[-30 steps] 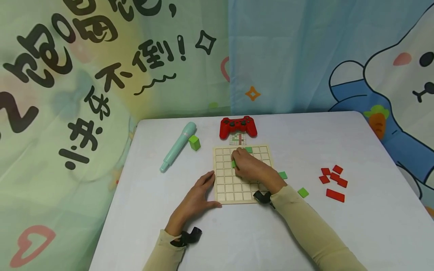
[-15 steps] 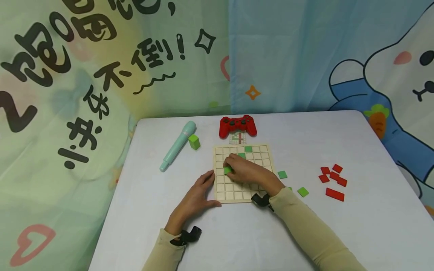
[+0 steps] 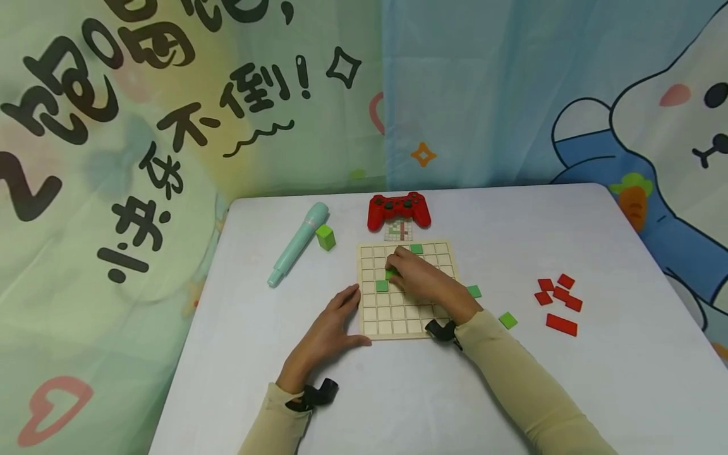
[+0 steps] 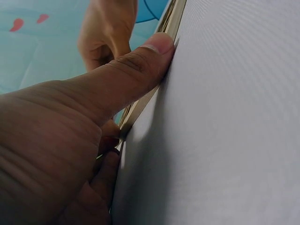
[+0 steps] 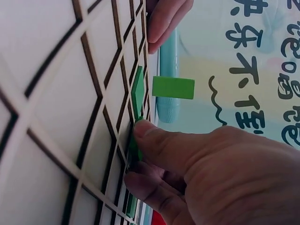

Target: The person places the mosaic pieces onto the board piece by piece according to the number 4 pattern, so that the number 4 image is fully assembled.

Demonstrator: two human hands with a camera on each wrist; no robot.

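A wooden grid board (image 3: 385, 313) lies flat on the white table. My right hand (image 3: 419, 275) is over its middle, thumb and fingertips pinching a green square tile (image 3: 390, 274) at the grid. In the right wrist view the thumb (image 5: 157, 136) overlaps this tile, low at the cells. One green tile (image 3: 382, 286) sits in a cell just to the lower left, another (image 3: 417, 249) in the top row. My left hand (image 3: 328, 339) rests at the board's lower left corner, fingers along the left side. Its straight thumb (image 4: 140, 63) presses the front edge.
Right of the board lie loose green tiles (image 3: 508, 320), then several red squares (image 3: 560, 294) and a red bar (image 3: 562, 325). Behind it are a small grid card (image 3: 399, 231) and a red game controller (image 3: 399, 210). A mint microphone (image 3: 298, 244) and green block (image 3: 326, 237) lie left.
My right hand has moved up and right from the lower left green tile, which now lies uncovered in its cell. The left hand stays at the board's corner.
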